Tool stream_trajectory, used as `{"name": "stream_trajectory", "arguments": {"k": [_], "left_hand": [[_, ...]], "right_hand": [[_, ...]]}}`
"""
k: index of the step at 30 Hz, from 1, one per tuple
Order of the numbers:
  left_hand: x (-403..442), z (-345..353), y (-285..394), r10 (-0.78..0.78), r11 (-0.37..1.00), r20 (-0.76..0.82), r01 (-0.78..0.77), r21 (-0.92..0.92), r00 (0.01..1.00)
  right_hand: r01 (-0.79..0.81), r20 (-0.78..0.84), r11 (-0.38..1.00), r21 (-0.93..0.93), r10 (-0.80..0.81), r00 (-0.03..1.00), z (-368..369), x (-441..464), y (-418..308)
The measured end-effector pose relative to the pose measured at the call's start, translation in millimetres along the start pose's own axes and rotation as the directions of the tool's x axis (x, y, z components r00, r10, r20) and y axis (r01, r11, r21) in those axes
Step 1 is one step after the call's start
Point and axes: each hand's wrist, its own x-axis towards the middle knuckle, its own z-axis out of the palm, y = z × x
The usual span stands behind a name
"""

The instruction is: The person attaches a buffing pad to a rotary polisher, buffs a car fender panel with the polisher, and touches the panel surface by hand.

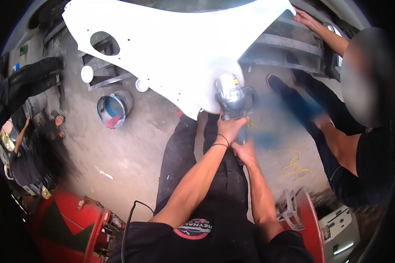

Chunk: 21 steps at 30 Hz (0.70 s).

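A large white car fender [171,39] stretches across the top of the view, with an oval hole near its left end. Against its lower right edge sits a power polisher [233,94], its round pale pad partly blurred and overlapping the panel. My left hand [231,129] is closed around the polisher just behind its head. Further back, my right hand [245,151] wraps around its rear grip, which is mostly hidden by the fingers. Another person's hand [300,18] touches the panel's upper right corner.
A bucket [129,103] with a pink cloth [113,122] stands on the floor at left. Yellow cord [294,166] lies at right, beside a co-worker's legs [303,109]. Metal stands [289,44] are under the panel. Red carts [70,219] flank me; more people are at far left.
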Motion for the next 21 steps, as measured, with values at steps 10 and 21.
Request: {"name": "stream_trajectory", "arguments": {"k": [10,21], "left_hand": [[29.5,11.3,42.3,-0.094,0.996,0.092,0.094,-0.005,0.991],[101.0,90.6,206.8,0.177,0.984,0.137,-0.176,-0.015,0.975]], "right_hand": [[0.052,-0.070,0.998,-0.042,-0.055,0.996,-11.7,24.2,-27.9],[0.120,-0.210,0.988,0.101,-0.097,0.973,-77.1,60.7,-173.4]]}}
